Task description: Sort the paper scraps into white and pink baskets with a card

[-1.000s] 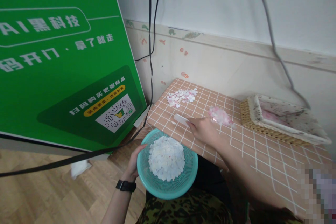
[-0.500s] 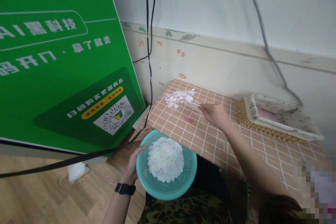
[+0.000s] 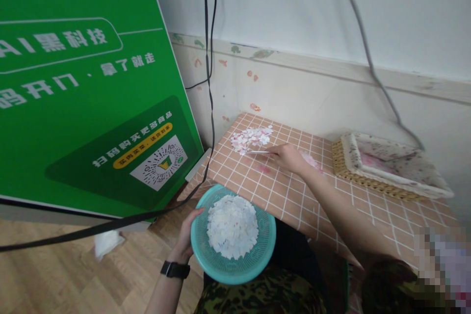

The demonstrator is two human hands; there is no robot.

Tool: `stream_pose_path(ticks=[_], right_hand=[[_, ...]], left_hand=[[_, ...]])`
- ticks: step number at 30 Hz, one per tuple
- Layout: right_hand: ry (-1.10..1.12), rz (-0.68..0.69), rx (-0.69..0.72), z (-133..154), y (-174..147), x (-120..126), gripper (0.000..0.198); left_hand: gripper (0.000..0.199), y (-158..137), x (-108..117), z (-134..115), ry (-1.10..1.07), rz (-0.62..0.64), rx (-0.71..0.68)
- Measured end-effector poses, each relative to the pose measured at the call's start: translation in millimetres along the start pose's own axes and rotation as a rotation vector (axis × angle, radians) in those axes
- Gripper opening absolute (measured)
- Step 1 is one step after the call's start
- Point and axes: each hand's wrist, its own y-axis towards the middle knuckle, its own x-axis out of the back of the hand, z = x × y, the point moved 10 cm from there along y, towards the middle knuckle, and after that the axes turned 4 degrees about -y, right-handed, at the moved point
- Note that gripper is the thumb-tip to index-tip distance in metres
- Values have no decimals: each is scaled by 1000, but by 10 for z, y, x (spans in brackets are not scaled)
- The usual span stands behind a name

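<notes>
My left hand (image 3: 188, 235) grips the left rim of a turquoise plastic colander (image 3: 235, 272), held below the table's front edge. White paper scraps (image 3: 232, 225) are heaped inside it. Over the table, my right hand (image 3: 289, 157) pinches a thin white card (image 3: 255, 152), now seen almost edge-on. The card's far end lies at the near side of a loose pile of white and pinkish paper scraps (image 3: 250, 138) on the checked tablecloth (image 3: 287, 196). A pink-white patch (image 3: 312, 161) shows just beyond my right wrist.
A wicker basket (image 3: 371, 181) with a cloth lining stands on the table's right side, against the wall. A large green cabinet (image 3: 91, 132) stands at left. Black cables (image 3: 210, 108) hang in front of the corner. A white crumpled thing (image 3: 107, 243) lies on the floor.
My right hand has shifted left and slightly nearer with the card, which has turned from showing its face to nearly edge-on. The colander has barely moved.
</notes>
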Motion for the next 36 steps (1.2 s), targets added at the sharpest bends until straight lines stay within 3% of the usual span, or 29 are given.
stream_pose_path(ticks=[10,18,24,30,33,36], right_hand=[[126,155,14,-110,-38,-6,21],[228,123,93,127,72,3,26],[163,177,78,-21,-98,33,21],[122,-43,-141,97,-318,334,26],[276,-14,-180,371,-400,99,25],[287,-14,-273,343,-465,-127,25]], left_hand=[[11,55,121,17,32,-18,-38],[11,15,65,53,17,-5,5],[12,1,116,96,22,-33,33],[13,48,100,185,31,-8,51],[14,63,56,308,37,2,90],[12,66,30,422,55,-5,119]])
